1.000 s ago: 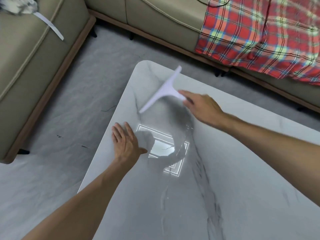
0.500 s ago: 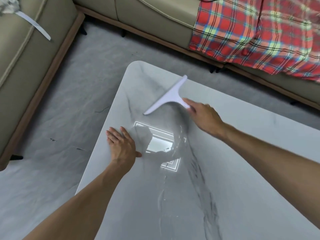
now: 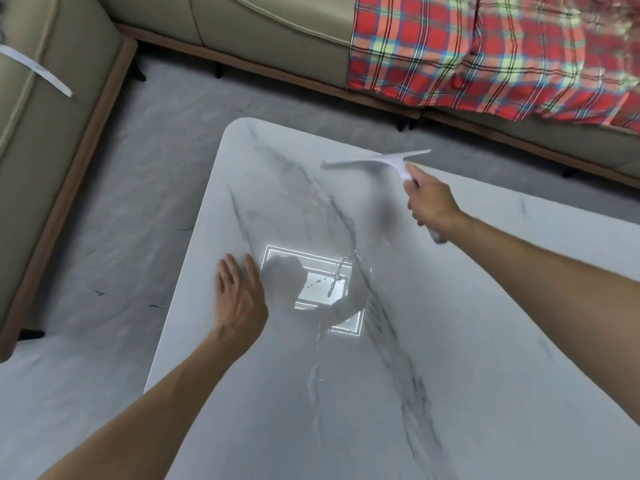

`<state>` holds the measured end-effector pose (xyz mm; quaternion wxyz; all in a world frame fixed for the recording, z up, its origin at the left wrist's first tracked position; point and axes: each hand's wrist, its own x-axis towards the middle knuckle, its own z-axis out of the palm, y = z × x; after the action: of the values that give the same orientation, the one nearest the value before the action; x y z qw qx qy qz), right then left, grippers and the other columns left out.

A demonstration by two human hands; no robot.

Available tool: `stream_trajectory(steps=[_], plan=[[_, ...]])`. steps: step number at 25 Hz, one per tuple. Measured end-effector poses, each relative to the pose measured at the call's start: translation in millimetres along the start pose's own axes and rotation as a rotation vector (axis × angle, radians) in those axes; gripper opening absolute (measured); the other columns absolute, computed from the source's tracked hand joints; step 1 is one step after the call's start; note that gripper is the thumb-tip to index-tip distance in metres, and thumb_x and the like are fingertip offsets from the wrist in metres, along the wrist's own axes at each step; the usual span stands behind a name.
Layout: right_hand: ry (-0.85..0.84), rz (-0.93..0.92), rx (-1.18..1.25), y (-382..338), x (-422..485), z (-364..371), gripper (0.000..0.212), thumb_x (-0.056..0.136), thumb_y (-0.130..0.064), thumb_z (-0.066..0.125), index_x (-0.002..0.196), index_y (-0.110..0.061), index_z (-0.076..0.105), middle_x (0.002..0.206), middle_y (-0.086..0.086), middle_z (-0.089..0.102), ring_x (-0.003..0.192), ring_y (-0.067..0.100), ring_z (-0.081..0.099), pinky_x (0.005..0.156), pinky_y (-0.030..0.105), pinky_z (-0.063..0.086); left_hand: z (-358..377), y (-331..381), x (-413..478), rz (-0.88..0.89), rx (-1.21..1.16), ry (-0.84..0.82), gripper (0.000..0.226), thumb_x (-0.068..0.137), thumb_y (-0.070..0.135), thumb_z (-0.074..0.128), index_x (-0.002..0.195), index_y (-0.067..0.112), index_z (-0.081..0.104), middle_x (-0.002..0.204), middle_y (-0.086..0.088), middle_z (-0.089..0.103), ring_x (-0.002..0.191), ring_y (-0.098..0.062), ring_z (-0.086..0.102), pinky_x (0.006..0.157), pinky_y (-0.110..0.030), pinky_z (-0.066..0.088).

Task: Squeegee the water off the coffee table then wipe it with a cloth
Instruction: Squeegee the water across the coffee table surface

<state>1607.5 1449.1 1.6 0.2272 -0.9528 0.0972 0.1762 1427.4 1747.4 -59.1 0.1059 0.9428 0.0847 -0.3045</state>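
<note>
Left hand (image 3: 240, 299) lay flat on the worktop (image 3: 485, 393) near its left edge, fingers spread, holding nothing. No real change there from a second earlier, just bracing.

Middle: water (image 3: 334, 284) sat in the bright ceiling-light reflection, a blob with droplets and a thin streak trailing toward the near edge. That patch looked much as it did before; the blade hadn't passed over it.

Right hand (image 3: 429, 206) was clamped round the squeegee (image 3: 377, 161) handle. That's the change: a second earlier the blade sat diagonally over the far-left part of the worktop, close to the left hand. Half a second on it was already swinging right. By this frame it was over by the far edge, well right of centre, blade roughly level and side-on to the camera. Handle end poked out below the wrist.

Blade looked lifted clear of the surface, not dragging, but motion blur was heavy so I couldn't be sure of contact.

Read: that was a reset, not a stroke. Hand carried the squeegee to the far side, probably to set up a pull across the wet patch toward the near edge. Squeegee stage barely under way, main puddle untouched.

No cloth in view on the worktop. A plaid blanket (image 3: 485, 53) lay on the sofa (image 3: 270, 29) beyond, not obviously the wipe cloth. Wipe step not started.
</note>
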Motion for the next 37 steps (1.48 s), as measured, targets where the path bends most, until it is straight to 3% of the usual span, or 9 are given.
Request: stream_trajectory(steps=[3, 7, 13, 16, 22, 25, 28, 34, 37], plan=[[-0.038, 0.055, -0.093, 3.0, -3.1, 8.1, 0.027, 0.096, -0.036, 0.028, 0.11, -0.035, 0.051, 0.104, 0.011, 0.062, 0.069, 0.033, 0.056, 0.07, 0.038, 0.049, 15.5, 20.7, -12.7, 0.025, -0.032, -0.064, 0.079, 0.085, 0.006, 0.043, 0.15, -0.003, -0.001, 0.153, -0.037, -0.002, 0.144, -0.05, 0.0, 0.12, -0.047, 0.008], [-0.039, 0.084, -0.128, 70.4, -84.1, 17.3, 0.043, 0.103, -0.035, 0.032, 0.145, -0.028, 0.041, 0.136, 0.011, 0.058, 0.117, 0.041, 0.055, 0.097, 0.045, 0.043, 16.1, 29.1, -9.2, 0.0, 0.025, -0.181, 0.081, 0.085, 0.013, 0.045, 0.149, -0.005, -0.001, 0.151, -0.041, -0.004, 0.142, -0.054, -0.002, 0.119, -0.048, 0.012], [-0.163, 0.293, -0.106, 116.7, -193.7, -18.8, 0.045, 0.104, -0.037, 0.033, 0.148, -0.032, 0.037, 0.122, 0.012, 0.066, 0.104, 0.034, 0.06, 0.086, 0.035, 0.046, 2.0, 26.5, -8.6, 0.037, 0.031, -0.248, 0.082, 0.086, 0.016, 0.047, 0.15, -0.003, 0.0, 0.151, -0.041, -0.004, 0.142, -0.054, -0.001, 0.118, -0.047, 0.016], [-0.033, 0.239, -0.022, 90.2, -151.5, -29.3, 0.044, 0.103, -0.034, 0.036, 0.146, -0.029, 0.041, 0.135, 0.013, 0.059, 0.116, 0.036, 0.057, 0.097, 0.039, 0.046, -1.8, 29.8, -7.5, 0.02, 0.01, -0.272, 0.081, 0.088, 0.02, 0.047, 0.149, -0.003, -0.001, 0.151, -0.041, -0.006, 0.142, -0.054, -0.002, 0.119, -0.047, 0.015], [-0.013, 0.192, 0.145, -13.9, -13.2, 7.7, 0.044, 0.096, -0.04, 0.027, 0.137, -0.038, 0.044, 0.13, 0.013, 0.058, 0.102, 0.04, 0.062, 0.085, 0.04, 0.053, 4.2, 28.7, -7.1, 0.036, 0.038, -0.253, 0.085, 0.089, 0.023, 0.053, 0.149, -0.003, 0.0, 0.15, -0.042, -0.006, 0.142, -0.055, -0.003, 0.118, -0.047, 0.018], [-0.073, 0.025, -0.063, -28.2, -42.3, 34.6, 0.043, 0.099, -0.029, 0.032, 0.141, -0.031, 0.042, 0.129, 0.017, 0.06, 0.112, 0.042, 0.057, 0.089, 0.041, 0.046, 7.9, 26.5, -5.7, 0.041, 0.039, -0.24, 0.086, 0.088, 0.022, 0.054, 0.149, -0.003, 0.0, 0.15, -0.042, -0.006, 0.142, -0.055, -0.002, 0.118, -0.046, 0.017], [-0.171, -0.126, -0.175, 13.4, -111.9, 40.1, 0.045, 0.099, -0.026, 0.035, 0.143, -0.035, 0.037, 0.109, 0.021, 0.068, 0.098, 0.045, 0.061, 0.078, 0.042, 0.046, 8.1, 25.0, -3.7, 0.045, 0.036, -0.242, 0.082, 0.089, 0.02, 0.05, 0.15, -0.003, 0.0, 0.15, -0.042, -0.005, 0.142, -0.055, -0.001, 0.118, -0.046, 0.017], [-0.386, -0.09, -0.498, 112.8, -223.0, -12.7, 0.049, 0.103, -0.03, 0.034, 0.149, -0.043, 0.028, 0.096, 0.007, 0.071, 0.085, 0.032, 0.066, 0.069, 0.035, 0.048, 5.7, 24.3, -10.0, 0.029, -0.015, -0.236, 0.079, 0.088, 0.015, 0.049, 0.15, 0.002, 0.003, 0.153, -0.036, -0.005, 0.144, -0.05, -0.003, 0.117, -0.047, 0.021], [-0.397, -0.054, -0.477, 120.9, -222.6, -37.7, 0.047, 0.102, -0.034, 0.038, 0.148, -0.044, 0.031, 0.108, 0.012, 0.071, 0.095, 0.035, 0.066, 0.081, 0.037, 0.051, 3.1, 14.4, -16.9, 0.088, -0.069, -0.141, 0.075, 0.081, 0.011, 0.054, 0.147, 0.002, 0.018, 0.15, -0.031, 0.014, 0.138, -0.044, 0.018, 0.11, -0.044, 0.031]])
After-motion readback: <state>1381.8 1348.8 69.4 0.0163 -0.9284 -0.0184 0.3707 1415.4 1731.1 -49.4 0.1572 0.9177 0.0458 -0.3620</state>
